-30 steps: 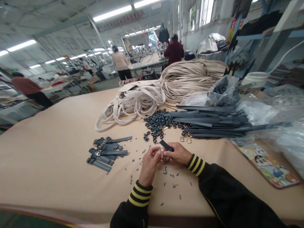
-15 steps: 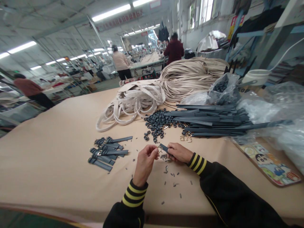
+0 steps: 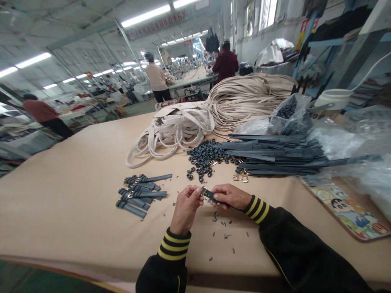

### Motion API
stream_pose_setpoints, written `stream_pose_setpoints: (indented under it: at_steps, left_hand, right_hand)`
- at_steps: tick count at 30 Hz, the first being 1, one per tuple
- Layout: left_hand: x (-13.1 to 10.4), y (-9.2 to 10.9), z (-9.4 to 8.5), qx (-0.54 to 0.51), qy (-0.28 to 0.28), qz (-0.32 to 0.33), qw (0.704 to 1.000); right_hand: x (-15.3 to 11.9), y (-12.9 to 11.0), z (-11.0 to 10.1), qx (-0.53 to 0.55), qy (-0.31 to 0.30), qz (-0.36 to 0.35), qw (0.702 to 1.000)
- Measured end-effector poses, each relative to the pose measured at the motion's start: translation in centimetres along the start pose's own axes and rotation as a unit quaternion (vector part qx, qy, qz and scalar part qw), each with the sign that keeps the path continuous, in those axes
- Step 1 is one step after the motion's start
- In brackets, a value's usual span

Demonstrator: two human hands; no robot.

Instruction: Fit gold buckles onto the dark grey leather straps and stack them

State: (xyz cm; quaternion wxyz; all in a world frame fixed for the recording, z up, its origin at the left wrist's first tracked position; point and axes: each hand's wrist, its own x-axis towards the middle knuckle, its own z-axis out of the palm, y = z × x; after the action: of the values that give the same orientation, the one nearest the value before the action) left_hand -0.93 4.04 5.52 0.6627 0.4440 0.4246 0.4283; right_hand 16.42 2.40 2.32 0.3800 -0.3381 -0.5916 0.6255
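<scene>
A gold buckle [image 3: 203,191] sits at the end of a dark grey strap [image 3: 209,194] between my two hands. My left hand [image 3: 187,205] pinches the buckle with thumb and fingertips. Closed around the strap is my right hand [image 3: 230,196], which hides its other end. Small dark offcuts [image 3: 215,218] lie scattered below the hands. To the left rests a pile of short buckled straps [image 3: 137,195]. Beyond my hands are a heap of dark loops [image 3: 203,156] and a few loose gold buckles [image 3: 241,178].
Long dark strips [image 3: 275,152] are stacked at the right, near plastic bags [image 3: 332,138]. Beige straps [image 3: 250,97] and white straps [image 3: 180,126] are heaped at the back. A cartoon-printed tray [image 3: 351,213] lies at the right. Co-workers stand farther off.
The dark strap end now runs through the gold buckle, which earlier stood at the strap's tip. My right hand has shifted slightly toward the left hand. The view has moved a little.
</scene>
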Motion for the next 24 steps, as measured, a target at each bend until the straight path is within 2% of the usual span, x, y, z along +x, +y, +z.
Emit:
stream_pose_setpoints:
  at_steps: [6, 11, 15, 19, 22, 24]
  left_hand:
    - [0.3, -1.4, -0.1, -0.150, -0.014, -0.091, 0.984]
    - [0.1, -2.4, 0.0, -0.239, -0.052, -0.092, 0.965]
    - [-0.4, -2.7, 0.9, -0.206, -0.073, -0.086, 0.972]
    - [-0.5, -3.3, 1.8, -0.120, -0.038, -0.047, 0.991]
    - [-0.3, -3.8, 1.6, -0.109, -0.032, -0.044, 0.993]
    - [-0.2, -4.0, 1.3, -0.109, -0.038, -0.061, 0.991]
  right_hand:
    - [-0.1, -0.3, 0.4, 0.007, 0.019, -0.025, 0.999]
    - [-0.2, -0.6, 0.4, 0.005, 0.021, -0.031, 0.999]
    - [0.0, -0.5, 0.5, -0.015, 0.026, -0.028, 0.999]
    - [0.4, 0.1, 1.0, -0.027, 0.083, -0.002, 0.996]
    - [0.4, 0.4, 1.3, -0.070, 0.124, -0.008, 0.990]
    - [0.3, 0.4, 1.4, -0.128, 0.127, -0.037, 0.983]
